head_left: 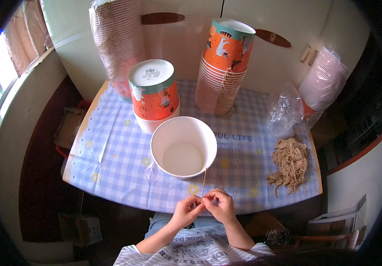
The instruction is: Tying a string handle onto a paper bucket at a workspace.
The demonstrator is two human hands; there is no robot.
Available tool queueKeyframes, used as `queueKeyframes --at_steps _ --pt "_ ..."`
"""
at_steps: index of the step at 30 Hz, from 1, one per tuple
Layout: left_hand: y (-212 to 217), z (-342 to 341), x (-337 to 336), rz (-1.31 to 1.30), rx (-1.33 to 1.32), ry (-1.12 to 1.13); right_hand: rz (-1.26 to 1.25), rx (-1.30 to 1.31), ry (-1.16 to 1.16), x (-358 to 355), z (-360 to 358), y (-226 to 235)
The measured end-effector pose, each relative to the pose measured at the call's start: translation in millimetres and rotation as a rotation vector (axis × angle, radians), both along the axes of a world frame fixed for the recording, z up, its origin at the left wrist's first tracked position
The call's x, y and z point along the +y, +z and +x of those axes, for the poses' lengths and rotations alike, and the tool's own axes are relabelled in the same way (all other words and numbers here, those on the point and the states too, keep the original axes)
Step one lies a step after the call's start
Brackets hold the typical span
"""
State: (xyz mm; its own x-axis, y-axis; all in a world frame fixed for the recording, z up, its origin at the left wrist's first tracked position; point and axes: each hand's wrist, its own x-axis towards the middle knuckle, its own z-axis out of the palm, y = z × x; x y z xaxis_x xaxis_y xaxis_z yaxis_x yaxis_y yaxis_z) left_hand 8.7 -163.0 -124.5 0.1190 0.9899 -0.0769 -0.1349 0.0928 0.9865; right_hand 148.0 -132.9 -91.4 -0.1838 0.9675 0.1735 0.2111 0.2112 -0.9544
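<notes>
My left hand (188,210) and my right hand (221,207) meet at the table's near edge, fingertips pinched together. Between them they hold the lower end of a thin tan cord (204,182). The cord runs up to the near right rim of a white paper bucket (158,144), whose open mouth tilts toward me. How the cord joins the bucket is too small to make out. Nothing shows inside the bucket. A loose heap of tan cords (290,162) lies on the table to the right of my hands.
Behind the bucket stands an upside-down stack of orange and teal paper buckets (155,101). A taller similar stack (221,84) is farther back, with cords hanging on it. Plastic-wrapped stacks (115,44) rise at the back left and right. A crumpled clear bag (285,111) sits beyond the cord heap.
</notes>
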Motion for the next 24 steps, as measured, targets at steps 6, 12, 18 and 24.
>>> queueKeyframes --at_steps 6,12,18,24 --pt "-7.0 2.3 1.7 0.039 0.007 0.005 -0.059 0.051 -0.082 0.9 -4.4 -13.4" --pt "0.7 4.0 6.6 0.120 0.081 0.049 -0.041 0.139 -0.154 4.5 -12.4 -15.3" --pt "5.4 9.9 0.4 0.145 0.241 0.005 -0.152 0.267 -0.197 6.5 -11.2 -20.4" --pt "1.6 15.5 -9.0 0.052 0.202 -0.065 -0.157 0.278 -0.215 25.3 -14.8 -8.1"
